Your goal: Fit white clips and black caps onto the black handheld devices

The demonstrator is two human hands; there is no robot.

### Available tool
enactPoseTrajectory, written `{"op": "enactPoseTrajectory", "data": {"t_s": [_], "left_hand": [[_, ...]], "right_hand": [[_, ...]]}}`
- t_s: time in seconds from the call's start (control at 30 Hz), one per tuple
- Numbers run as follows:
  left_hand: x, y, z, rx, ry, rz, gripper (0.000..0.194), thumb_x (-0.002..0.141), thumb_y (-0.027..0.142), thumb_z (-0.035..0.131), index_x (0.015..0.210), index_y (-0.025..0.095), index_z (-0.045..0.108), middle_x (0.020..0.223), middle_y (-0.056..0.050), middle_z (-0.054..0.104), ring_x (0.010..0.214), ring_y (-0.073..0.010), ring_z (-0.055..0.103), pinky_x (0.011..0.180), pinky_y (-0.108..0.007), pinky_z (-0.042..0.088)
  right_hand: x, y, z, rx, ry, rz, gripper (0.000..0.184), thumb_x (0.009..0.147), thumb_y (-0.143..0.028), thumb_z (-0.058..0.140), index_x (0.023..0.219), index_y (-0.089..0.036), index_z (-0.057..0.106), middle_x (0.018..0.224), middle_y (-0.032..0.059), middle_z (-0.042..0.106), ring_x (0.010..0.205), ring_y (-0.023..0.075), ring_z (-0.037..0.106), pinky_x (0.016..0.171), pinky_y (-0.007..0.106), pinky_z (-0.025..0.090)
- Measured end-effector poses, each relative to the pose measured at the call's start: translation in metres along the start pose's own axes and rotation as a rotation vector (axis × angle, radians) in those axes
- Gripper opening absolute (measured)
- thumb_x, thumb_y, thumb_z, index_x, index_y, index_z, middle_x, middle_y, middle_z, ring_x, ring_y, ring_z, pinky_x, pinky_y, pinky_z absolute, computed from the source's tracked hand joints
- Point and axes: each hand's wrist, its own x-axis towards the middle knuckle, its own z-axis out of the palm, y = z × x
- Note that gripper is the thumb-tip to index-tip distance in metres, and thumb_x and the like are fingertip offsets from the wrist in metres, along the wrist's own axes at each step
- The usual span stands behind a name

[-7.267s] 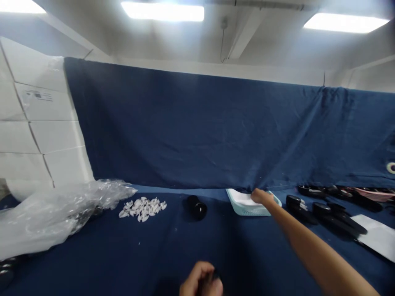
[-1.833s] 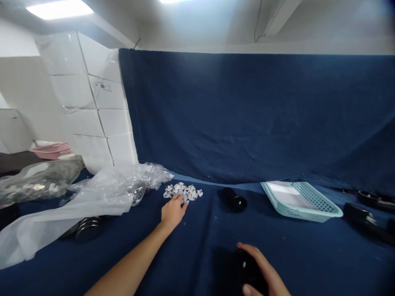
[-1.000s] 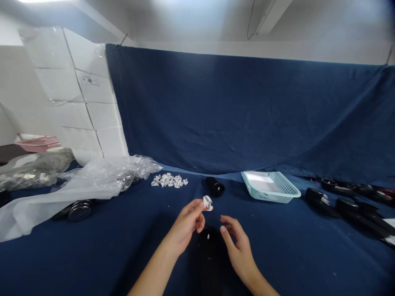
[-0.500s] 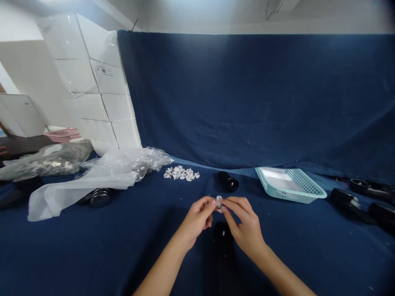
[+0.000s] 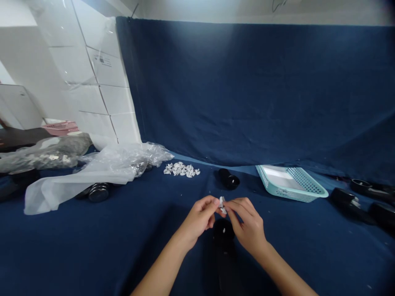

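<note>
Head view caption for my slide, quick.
Left hand and right hand hold a small white piece, with a pile of white pieces beyond.

White piece (image 5: 221, 200) — partly hidden, its details too small.

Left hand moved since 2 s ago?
Yes. It was at the pile of white pieces; now the left hand is clear of that pile, on its near side and farther right.
</note>
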Motion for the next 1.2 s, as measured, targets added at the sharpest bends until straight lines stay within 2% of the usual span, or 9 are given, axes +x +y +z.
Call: {"op": "enactPoseTrajectory", "data": {"t_s": [0.13, 0.2, 0.3, 0.4, 0.5, 0.77, 1.03, 1.2], "left_hand": [[0.002, 0.000, -0.004, 0.010, 0.027, -0.030, 0.046, 0.088, 0.060, 0.050, 0.091, 0.015, 0.063, 0.080, -0.005, 0.068, 0.043, -0.0059, 0.044, 0.039, -0.019, 0.024], [0.005, -0.001, -0.008, 0.056, 0.089, -0.044, 0.050, 0.088, 0.062, 0.047, 0.095, 0.015, 0.063, 0.082, -0.007, 0.069, 0.044, -0.0065, 0.044, 0.039, -0.019, 0.025], [0.008, -0.004, -0.013, 0.217, 0.139, -0.058, 0.047, 0.090, 0.059, 0.043, 0.097, 0.016, 0.062, 0.088, -0.007, 0.069, 0.046, -0.0070, 0.045, 0.041, -0.019, 0.028], [0.009, -0.010, -0.013, 0.328, 0.105, -0.066, 0.037, 0.089, 0.052, 0.049, 0.092, 0.018, 0.063, 0.086, -0.004, 0.069, 0.049, -0.0080, 0.047, 0.045, -0.019, 0.032], [0.008, -0.015, -0.009, 0.386, 0.054, -0.063, 0.031, 0.087, 0.046, 0.053, 0.084, 0.017, 0.064, 0.080, -0.001, 0.066, 0.055, -0.0099, 0.049, 0.051, -0.021, 0.036], [0.008, -0.020, -0.006, 0.526, 0.007, -0.050, 0.029, 0.089, 0.043, 0.049, 0.082, 0.018, 0.064, 0.073, 0.001, 0.060, 0.069, -0.0159, 0.052, 0.061, -0.023, 0.038], [0.008, -0.020, -0.006, 0.573, 0.002, -0.054, 0.034, 0.089, 0.045, 0.046, 0.074, 0.017, 0.059, 0.069, 0.002, 0.052, 0.069, -0.0152, 0.048, 0.060, -0.022, 0.035], [0.008, -0.019, -0.004, 0.547, -0.012, -0.077, 0.037, 0.090, 0.048, 0.044, 0.072, 0.018, 0.055, 0.063, 0.004, 0.049, 0.062, -0.0136, 0.047, 0.056, -0.022, 0.035]], "right_hand": [[0.005, -0.002, -0.004, -0.013, 0.041, 0.040, 0.022, 0.091, -0.009, 0.049, 0.100, -0.023, 0.064, 0.087, 0.0057, 0.068, 0.083, 0.0206, 0.061, 0.076, 0.038, 0.051], [0.013, -0.001, -0.013, -0.026, -0.012, 0.077, 0.019, 0.093, -0.012, 0.048, 0.098, -0.022, 0.064, 0.087, 0.0058, 0.067, 0.083, 0.0205, 0.060, 0.076, 0.037, 0.051], [0.027, -0.003, -0.034, -0.013, -0.275, 0.131, 0.019, 0.095, -0.015, 0.046, 0.094, -0.022, 0.064, 0.088, 0.0045, 0.065, 0.083, 0.0195, 0.059, 0.076, 0.034, 0.049], [0.036, -0.010, -0.050, -0.021, -0.553, 0.151, 0.023, 0.095, -0.012, 0.044, 0.091, -0.022, 0.065, 0.084, 0.0025, 0.063, 0.082, 0.0180, 0.057, 0.075, 0.031, 0.047], [0.038, -0.017, -0.054, -0.065, -0.690, 0.150, 0.025, 0.094, -0.009, 0.043, 0.088, -0.020, 0.064, 0.082, 0.0020, 0.062, 0.081, 0.0170, 0.056, 0.076, 0.030, 0.045], [0.033, -0.017, -0.043, -0.139, -0.754, 0.107, 0.024, 0.094, -0.009, 0.043, 0.083, -0.018, 0.062, 0.080, 0.0026, 0.062, 0.081, 0.0167, 0.057, 0.075, 0.028, 0.044], [0.029, -0.015, -0.037, -0.175, -0.771, 0.108, 0.022, 0.095, -0.011, 0.044, 0.083, -0.017, 0.062, 0.083, 0.0035, 0.063, 0.083, 0.0175, 0.058, 0.077, 0.029, 0.045], [0.029, -0.017, -0.036, -0.198, -0.775, 0.082, 0.022, 0.095, -0.012, 0.043, 0.084, -0.018, 0.061, 0.084, 0.0030, 0.063, 0.083, 0.0172, 0.058, 0.079, 0.030, 0.044]]}}
